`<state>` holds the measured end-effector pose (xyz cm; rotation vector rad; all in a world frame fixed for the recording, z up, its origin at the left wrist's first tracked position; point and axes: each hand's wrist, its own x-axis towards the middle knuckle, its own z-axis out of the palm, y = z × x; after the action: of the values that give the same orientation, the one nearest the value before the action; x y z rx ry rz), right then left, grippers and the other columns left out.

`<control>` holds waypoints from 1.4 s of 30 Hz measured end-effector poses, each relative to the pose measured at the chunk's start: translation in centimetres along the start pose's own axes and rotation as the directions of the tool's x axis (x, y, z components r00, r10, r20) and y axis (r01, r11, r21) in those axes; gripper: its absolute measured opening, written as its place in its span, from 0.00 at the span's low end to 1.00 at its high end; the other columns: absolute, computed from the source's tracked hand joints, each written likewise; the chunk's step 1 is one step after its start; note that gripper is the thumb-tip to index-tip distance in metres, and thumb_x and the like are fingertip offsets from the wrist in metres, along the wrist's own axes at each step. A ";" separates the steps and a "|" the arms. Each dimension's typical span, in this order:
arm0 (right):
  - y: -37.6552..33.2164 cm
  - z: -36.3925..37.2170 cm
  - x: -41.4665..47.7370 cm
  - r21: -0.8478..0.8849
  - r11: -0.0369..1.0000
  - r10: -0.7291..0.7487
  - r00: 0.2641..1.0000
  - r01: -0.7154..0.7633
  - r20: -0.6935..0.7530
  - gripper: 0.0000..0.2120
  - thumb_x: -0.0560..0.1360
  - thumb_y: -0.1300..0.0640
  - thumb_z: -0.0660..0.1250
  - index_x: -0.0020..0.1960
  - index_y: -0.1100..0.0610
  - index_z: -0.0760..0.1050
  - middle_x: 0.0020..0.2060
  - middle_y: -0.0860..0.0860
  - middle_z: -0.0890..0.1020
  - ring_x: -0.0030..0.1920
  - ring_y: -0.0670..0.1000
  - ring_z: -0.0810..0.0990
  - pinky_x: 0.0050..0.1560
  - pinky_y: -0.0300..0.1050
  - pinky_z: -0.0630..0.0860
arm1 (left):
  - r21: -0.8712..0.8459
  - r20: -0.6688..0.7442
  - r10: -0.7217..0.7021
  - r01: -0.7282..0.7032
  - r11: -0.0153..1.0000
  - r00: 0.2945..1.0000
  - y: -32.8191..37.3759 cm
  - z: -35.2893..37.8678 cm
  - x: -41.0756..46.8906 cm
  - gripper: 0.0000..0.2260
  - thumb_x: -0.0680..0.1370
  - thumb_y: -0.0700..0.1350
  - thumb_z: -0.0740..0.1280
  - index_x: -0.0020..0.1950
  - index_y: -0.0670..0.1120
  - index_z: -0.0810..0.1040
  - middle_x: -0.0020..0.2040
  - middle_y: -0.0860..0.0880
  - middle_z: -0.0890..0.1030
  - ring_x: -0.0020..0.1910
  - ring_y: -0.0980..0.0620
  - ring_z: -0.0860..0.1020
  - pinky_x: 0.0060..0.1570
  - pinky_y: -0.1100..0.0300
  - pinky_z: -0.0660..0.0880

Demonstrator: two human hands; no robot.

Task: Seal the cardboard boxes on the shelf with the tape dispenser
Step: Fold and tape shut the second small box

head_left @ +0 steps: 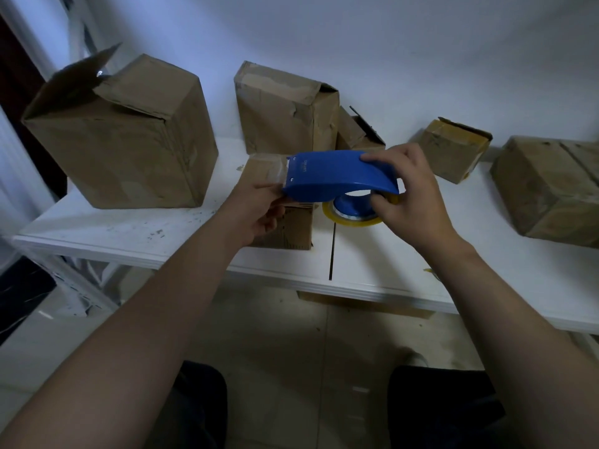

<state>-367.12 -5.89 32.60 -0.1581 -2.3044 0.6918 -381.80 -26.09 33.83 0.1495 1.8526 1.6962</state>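
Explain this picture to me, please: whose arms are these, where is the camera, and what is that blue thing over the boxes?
There is no machine here. A person wears a camera on the head, so you look down along their own two bare arms. The right hand grips the blue tape dispenser, which holds a yellowish roll of tape. The left hand pinches at the dispenser's front end, just above a small box. Whether tape is already stuck down cannot be told. Several more cardboard boxes stand on the white shelf, among them a large box on the left with a flap sticking up.
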 end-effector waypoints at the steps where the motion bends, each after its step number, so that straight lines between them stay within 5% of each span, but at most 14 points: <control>1: -0.1 0.0 0.2 -0.003 1.000 -0.009 1.000 0.009 -0.008 0.29 0.70 0.68 0.71 0.67 0.48 0.74 0.59 0.49 0.70 0.58 0.38 0.69 0.59 0.27 0.68 | -0.003 0.049 -0.019 0.019 1.000 0.999 0.0 -0.3 -0.1 0.04 0.80 0.43 0.68 0.54 0.47 0.78 0.33 0.53 0.83 0.38 0.55 0.76 0.38 0.61 0.71; 5: -0.2 -0.4 0.7 -0.001 1.000 -0.020 0.999 0.020 -0.042 0.29 0.69 0.69 0.70 0.67 0.50 0.75 0.59 0.54 0.73 0.58 0.41 0.70 0.58 0.28 0.68 | 0.009 0.244 -0.096 0.097 0.995 0.965 -0.2 -0.8 -0.2 0.08 0.81 0.51 0.66 0.57 0.50 0.78 0.41 0.51 0.84 0.43 0.51 0.81 0.41 0.58 0.73; 13: 0.2 -0.7 0.5 -0.004 1.000 -0.003 1.000 0.003 -0.015 0.30 0.68 0.70 0.70 0.66 0.49 0.76 0.58 0.50 0.73 0.57 0.34 0.69 0.57 0.27 0.67 | 0.276 0.269 -0.101 0.024 0.961 0.958 0.5 -1.8 -0.9 0.14 0.81 0.51 0.66 0.64 0.48 0.78 0.52 0.46 0.86 0.52 0.44 0.85 0.50 0.50 0.79; 15: 0.3 -0.7 0.3 0.002 1.000 0.019 1.000 -0.019 -0.013 0.31 0.68 0.70 0.71 0.66 0.48 0.76 0.58 0.48 0.73 0.57 0.34 0.70 0.56 0.28 0.69 | 0.276 0.246 -0.085 0.014 0.961 0.966 0.5 -2.0 -1.0 0.15 0.80 0.51 0.68 0.65 0.47 0.77 0.52 0.46 0.86 0.53 0.45 0.85 0.53 0.49 0.80; 19: 0.4 -0.5 0.1 0.003 1.000 0.021 1.000 -0.021 -0.005 0.31 0.68 0.68 0.73 0.67 0.45 0.75 0.59 0.47 0.72 0.58 0.34 0.70 0.57 0.28 0.69 | 0.166 0.147 -0.016 -0.009 0.986 0.989 0.0 -1.4 -0.9 0.15 0.78 0.49 0.71 0.64 0.48 0.78 0.48 0.50 0.87 0.49 0.50 0.85 0.42 0.56 0.79; 29: 2.1 -0.5 -0.7 -0.090 0.991 -0.078 0.975 0.099 0.209 0.34 0.76 0.65 0.68 0.76 0.40 0.67 0.61 0.50 0.69 0.60 0.50 0.69 0.60 0.42 0.71 | 0.395 0.000 0.194 -0.178 0.901 0.981 -0.5 -2.6 0.6 0.05 0.75 0.50 0.74 0.48 0.52 0.85 0.43 0.48 0.86 0.45 0.50 0.79 0.36 0.61 0.70; 34: 2.7 -1.0 -0.8 -0.010 0.997 -0.068 0.983 0.071 0.172 0.34 0.74 0.69 0.69 0.73 0.41 0.71 0.61 0.49 0.70 0.57 0.41 0.69 0.57 0.28 0.68 | 0.371 -0.059 0.226 -0.189 0.909 0.972 -0.2 -4.4 0.6 0.05 0.75 0.51 0.74 0.45 0.50 0.84 0.43 0.51 0.86 0.48 0.53 0.80 0.41 0.59 0.73; 38: 3.9 -1.7 -1.1 -0.009 0.992 -0.124 0.974 0.128 0.188 0.35 0.73 0.68 0.73 0.73 0.43 0.71 0.61 0.51 0.69 0.57 0.47 0.70 0.59 0.29 0.68 | 0.345 -0.111 0.284 -0.231 0.910 0.952 -0.7 -6.9 1.1 0.03 0.77 0.49 0.73 0.45 0.51 0.85 0.40 0.53 0.87 0.42 0.60 0.82 0.42 0.60 0.74; 42: 4.8 -1.7 -1.2 -0.037 0.981 -0.180 0.961 0.192 0.212 0.35 0.71 0.68 0.75 0.73 0.45 0.71 0.60 0.54 0.71 0.59 0.50 0.70 0.60 0.30 0.68 | 0.387 -0.143 0.370 -0.293 0.874 0.918 -1.5 -8.7 1.6 0.05 0.78 0.49 0.72 0.43 0.51 0.85 0.38 0.55 0.86 0.35 0.63 0.80 0.32 0.70 0.72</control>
<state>-365.45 -1.40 30.37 0.1094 -2.5005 0.5684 -386.97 -33.10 31.74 0.4798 2.4058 1.6219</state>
